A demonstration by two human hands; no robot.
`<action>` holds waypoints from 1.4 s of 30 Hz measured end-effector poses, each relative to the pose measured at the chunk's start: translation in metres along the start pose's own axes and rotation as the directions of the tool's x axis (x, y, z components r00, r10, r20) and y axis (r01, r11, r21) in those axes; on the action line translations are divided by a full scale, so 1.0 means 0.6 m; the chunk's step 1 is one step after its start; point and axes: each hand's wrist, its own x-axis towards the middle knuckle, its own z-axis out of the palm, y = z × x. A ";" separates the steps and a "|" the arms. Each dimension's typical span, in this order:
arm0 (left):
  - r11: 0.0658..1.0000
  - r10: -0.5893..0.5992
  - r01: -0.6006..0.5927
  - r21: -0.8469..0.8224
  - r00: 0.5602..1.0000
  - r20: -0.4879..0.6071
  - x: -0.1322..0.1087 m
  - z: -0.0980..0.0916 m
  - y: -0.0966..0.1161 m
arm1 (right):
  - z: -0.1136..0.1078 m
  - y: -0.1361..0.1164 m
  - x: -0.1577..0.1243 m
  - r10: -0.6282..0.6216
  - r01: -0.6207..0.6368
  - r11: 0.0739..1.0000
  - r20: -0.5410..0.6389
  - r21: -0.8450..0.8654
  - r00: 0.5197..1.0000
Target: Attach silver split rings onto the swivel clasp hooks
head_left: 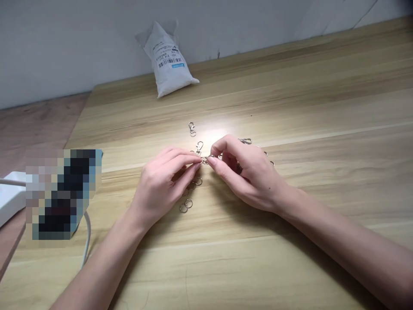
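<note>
Think of a clock flat on the table [290, 258], with the fingertips in the middle and 12 at the far side. The left hand [164, 176] comes in from 8 o'clock, finger and thumb pinched close on a small ring [204, 161]. The right hand [248, 172] comes in from 4 o'clock, pinching a small metal bit [211, 157]. The tips nearly meet. I can't tell if the two bits are hooked together, as the fingers hide most of them.

The step looks like joining small metal parts. The next move seems to call for a tight pinch on the left, while the right pushes or turns its bit gently. The bits could slip out, being so tiny.

Near the tips at 11 o'clock lies a clip [199, 147]. Past it, also at 11, is a far clip [192, 128] that seems to have a ring on it. A side clip [245, 141] pokes out between 2 and 3, by the right hand. Loose rings [198, 181] lie near 7, beside the left hand. A white bag [171, 60] sits far off at 11.
</note>
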 end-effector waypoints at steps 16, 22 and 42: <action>0.996 -0.082 0.081 0.026 0.996 0.020 0.000 0.002 -0.005 | 0.003 0.010 0.000 -0.149 0.149 0.989 0.012 -0.026 0.989; 0.992 -0.121 0.122 -0.029 0.992 0.038 0.000 0.001 -0.005 | 0.003 0.010 0.000 -0.152 0.153 0.988 0.009 -0.032 0.988; 0.989 -0.110 0.117 -0.087 0.991 0.080 0.001 0.005 -0.002 | 0.003 0.008 0.000 -0.172 0.172 0.984 0.014 -0.049 0.985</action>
